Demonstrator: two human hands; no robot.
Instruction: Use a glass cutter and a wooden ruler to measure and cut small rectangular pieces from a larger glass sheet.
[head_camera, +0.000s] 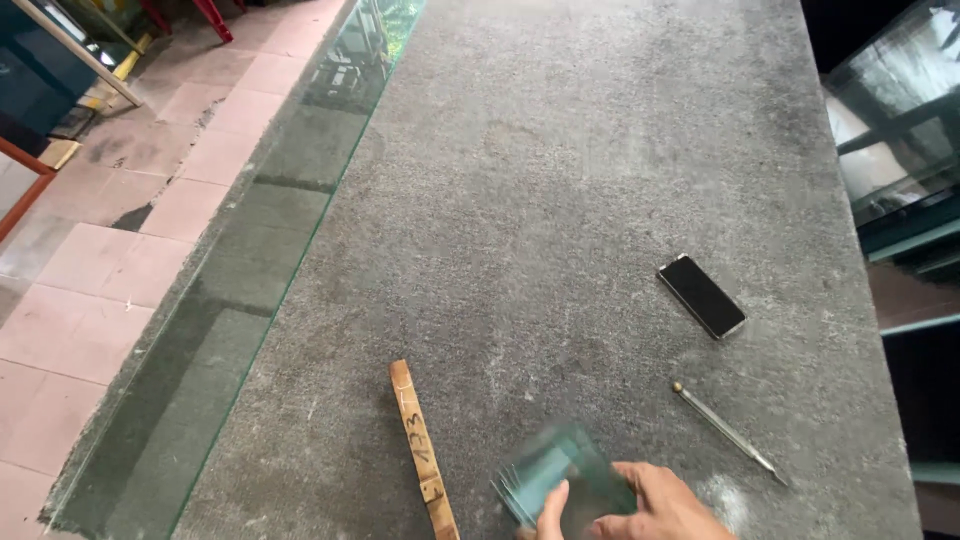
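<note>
At the bottom edge, my right hand (640, 510) grips a small stack of greenish rectangular glass pieces (545, 470), thumb on top and fingers around the right side. The stack is blurred from motion and sits just above the grey felt-covered table (560, 200). A thin wooden strip (422, 450) with handwritten marks lies just left of the glass. My left hand is out of view.
A slim metal glass cutter (725, 432) lies right of my hand. A dark phone (701, 296) rests farther back on the right. A long glass sheet (265, 270) runs along the table's left edge. Tiled floor lies beyond it; glass panes stand at right.
</note>
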